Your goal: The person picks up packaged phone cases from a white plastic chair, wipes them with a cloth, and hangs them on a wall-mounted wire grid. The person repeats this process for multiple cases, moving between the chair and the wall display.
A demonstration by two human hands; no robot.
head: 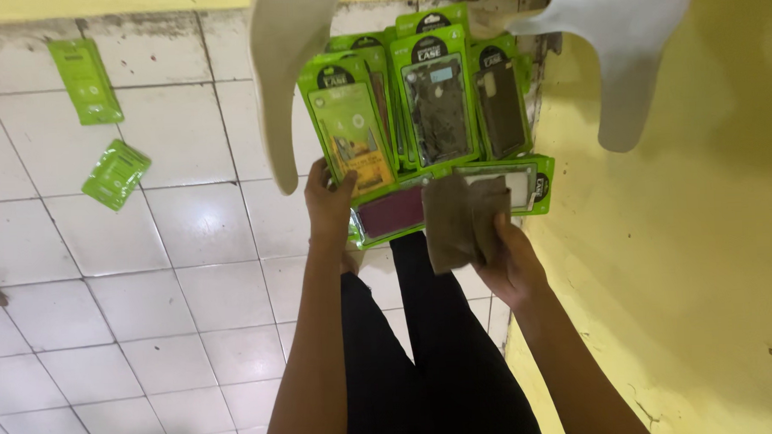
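Observation:
My left hand [328, 200] grips the lower edge of a green phone-case package [353, 132] with a yellow insert, the front one of a fanned stack. More green packages [437, 95] stand behind it, and two lie flat below: one with a maroon case [392, 213], one with a pale case [522, 180]. My right hand [507, 255] holds a brown-grey cloth [459, 219] against the flat packages. My legs in black trousers [425, 352] are below the hands.
Two loose green packages [84, 80] [116, 173] lie on the white tiled floor [175, 293] to the left. A yellow wall [687, 258] runs along the right. White plastic chair legs [283, 84] [624, 55] hang at the top.

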